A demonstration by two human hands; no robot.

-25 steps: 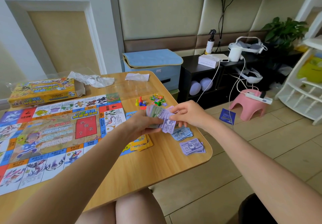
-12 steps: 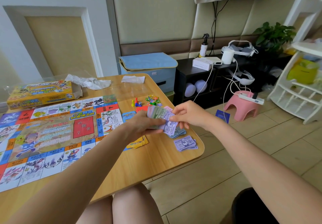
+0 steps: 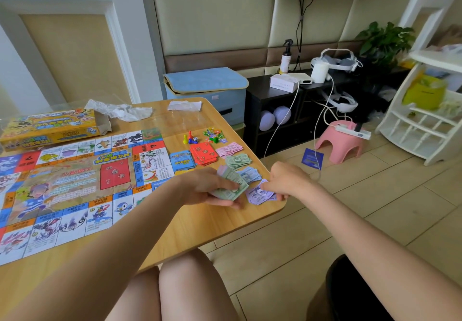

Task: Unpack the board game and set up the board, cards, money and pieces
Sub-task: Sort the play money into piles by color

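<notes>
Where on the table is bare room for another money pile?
Bare wood lies along the near edge of the table, below the board and left hand. The right edge is crowded: pink, green and purple piles.

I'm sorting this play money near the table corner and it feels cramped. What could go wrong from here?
The purple notes under your right hand lie close to the table edge and might slide off. The left hand holds a fanned stack of green notes; a loose grip could spill it onto the sorted piles.
</notes>
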